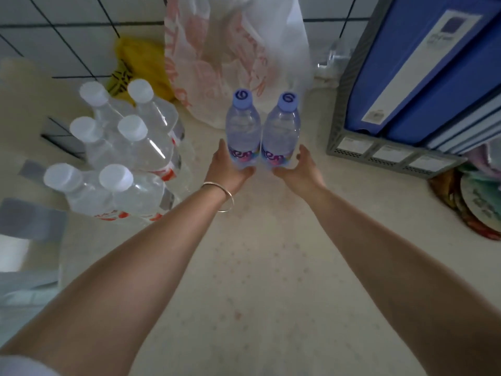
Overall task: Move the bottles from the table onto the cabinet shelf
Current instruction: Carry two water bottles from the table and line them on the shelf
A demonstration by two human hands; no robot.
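Bare forearms — a thin silver bangle [219,195] circles the left wrist.

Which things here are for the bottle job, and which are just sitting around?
For the job: left blue-capped bottle in the left hand; right blue-capped bottle in the right hand; six-pack of white-capped bottles.

Just lying about: plastic bag, yellow bag, blue binders, grey file rack.

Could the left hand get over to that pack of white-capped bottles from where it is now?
Probably yes. The left hand is on the left purple-capped bottle, and the pack of white-capped bottles stands just to its left, with only bare table between them.
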